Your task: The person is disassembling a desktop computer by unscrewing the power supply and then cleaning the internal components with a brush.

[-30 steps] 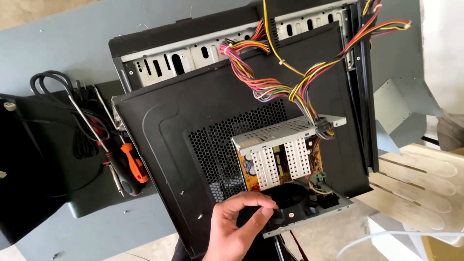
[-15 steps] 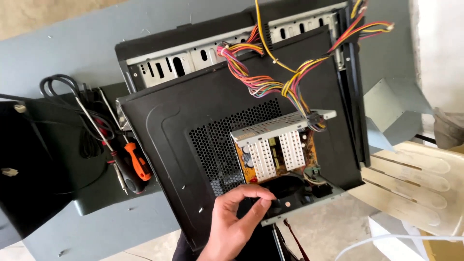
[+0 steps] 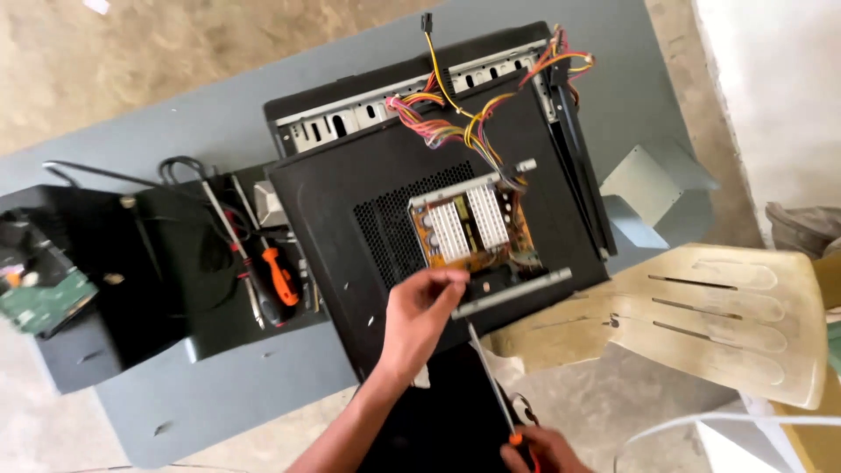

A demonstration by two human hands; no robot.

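Left hand [image 3: 419, 317] pinches the near edge of the open metal power supply box with its yellow circuit board [image 3: 477, 236], centre frame on the black computer case [image 3: 385, 236]; right hand [image 3: 534, 448], bottom edge, grips a long orange-handled screwdriver [image 3: 492, 385]; cover off, board still seated

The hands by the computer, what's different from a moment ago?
A right hand has come into view at the bottom, holding a screwdriver that points up at the power supply. The left hand moved up to its front edge. The case and orange screwdriver stayed put.
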